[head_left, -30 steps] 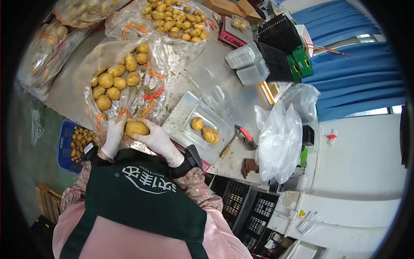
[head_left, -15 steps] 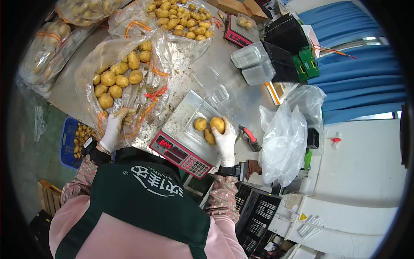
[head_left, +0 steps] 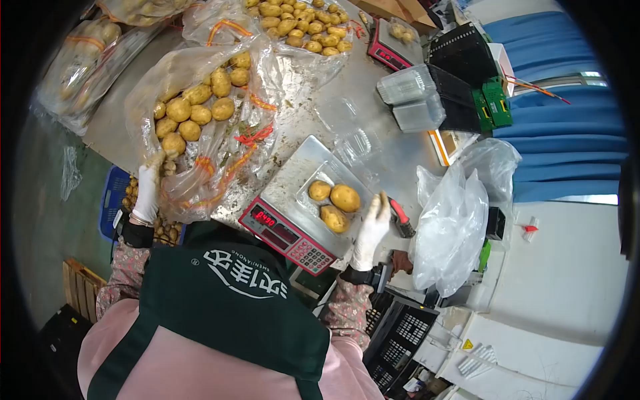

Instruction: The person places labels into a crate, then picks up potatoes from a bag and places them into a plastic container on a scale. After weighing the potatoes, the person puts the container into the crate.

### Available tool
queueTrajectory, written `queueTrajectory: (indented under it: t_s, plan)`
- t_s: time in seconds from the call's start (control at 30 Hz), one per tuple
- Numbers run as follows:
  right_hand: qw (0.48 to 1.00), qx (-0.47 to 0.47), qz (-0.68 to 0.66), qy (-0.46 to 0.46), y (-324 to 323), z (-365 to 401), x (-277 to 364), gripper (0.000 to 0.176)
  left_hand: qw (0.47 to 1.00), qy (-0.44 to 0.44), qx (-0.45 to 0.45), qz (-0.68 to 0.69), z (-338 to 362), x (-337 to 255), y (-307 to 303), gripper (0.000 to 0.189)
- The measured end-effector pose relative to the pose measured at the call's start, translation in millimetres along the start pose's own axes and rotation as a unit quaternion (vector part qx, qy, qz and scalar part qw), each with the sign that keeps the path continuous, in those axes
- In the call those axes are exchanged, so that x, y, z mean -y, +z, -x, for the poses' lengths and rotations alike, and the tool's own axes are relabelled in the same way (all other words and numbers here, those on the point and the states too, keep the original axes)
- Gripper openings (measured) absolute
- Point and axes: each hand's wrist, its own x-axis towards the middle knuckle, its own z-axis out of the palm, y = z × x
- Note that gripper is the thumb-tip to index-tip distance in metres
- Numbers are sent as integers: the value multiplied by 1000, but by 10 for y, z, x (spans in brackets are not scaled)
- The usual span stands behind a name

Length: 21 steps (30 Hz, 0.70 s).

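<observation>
Three potatoes point(head_left: 345, 198) lie in a clear plastic tray point(head_left: 310, 175) on the digital scale point(head_left: 288, 241), whose red display is lit. Just right of the tray is my right hand point(head_left: 372, 233) in a white glove, fingers stretched and holding nothing. A large clear plastic bag point(head_left: 143, 110) of potatoes point(head_left: 190, 130) lies open on the left, its mouth towards me. At the bag's near left edge my gloved left hand point(head_left: 148, 190) closes on the plastic; its fingertips are partly hard to make out.
More potatoes point(head_left: 303, 27) fill another bag at the back. Clear trays point(head_left: 407, 93) are stacked beyond the scale, near a second scale point(head_left: 388, 53). Red-handled pliers or cutters point(head_left: 401, 217) and plastic bags point(head_left: 450, 230) lie right. A blue crate point(head_left: 110, 203) stands low on the left.
My right hand has let go of a potato in the tray and drawn back to the right. My left hand has moved left along the bag's edge. The scale's displayed number has risen.
</observation>
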Motion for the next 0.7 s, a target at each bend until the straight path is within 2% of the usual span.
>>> queueTrajectory:
  t_s: [0.07, 0.17, 0.23, 0.3, 0.33, 0.37, 0.43, 0.47, 0.5, 0.57, 0.6, 0.63, 0.67, 0.7]
  plan:
    - [999, -34, -34, 24, -51, 29, 46, 37, 999, 36, -35, 1, -116, 16, -157, 30]
    - [998, -39, -46, 23, -21, 91, 188, 34, 996, 74, -38, -41, -123, -184, -148, 31]
    - [999, -29, -28, 7, 31, 131, 229, 32, 996, 69, -36, -49, -217, -180, -222, 30]
    - [999, 36, -19, -16, 114, 163, 246, 30, 992, 108, -42, -49, -270, -206, -216, 29]
    - [996, 58, 10, -65, 183, 172, 223, 30, 992, 109, -44, -50, -270, -231, -211, 29]
    - [996, 60, 8, -67, 220, 179, 217, 30, 990, 113, -51, -59, -264, -260, -203, 29]
    - [947, 170, 166, -216, 312, 182, 218, 31, 988, 120, -64, -69, -256, -312, -195, 29]
    - [931, 190, 207, -234, 380, 197, 162, 40, 982, 155, -84, -60, -259, -339, -200, 29]
    - [930, 193, 199, -241, 421, 195, 195, 40, 974, 192, -107, -52, -272, -371, -249, 29]
    - [894, 227, 249, -294, 505, 172, 266, 51, 960, 223, -161, -48, -382, -319, -455, 32]
    - [883, 237, 266, -304, 566, 163, 225, 59, 928, 269, -236, -101, -450, -303, -566, 35]
    - [875, 239, 291, -305, 610, 159, 239, 59, 886, 311, -309, -151, -497, -315, -684, 39]
    - [873, 249, 293, -300, 624, 149, 252, 58, 831, 361, -347, -244, -512, -348, -815, 48]
    - [871, 260, 296, -294, 616, 140, 262, 58, 825, 364, -357, -245, -488, -427, -869, 48]
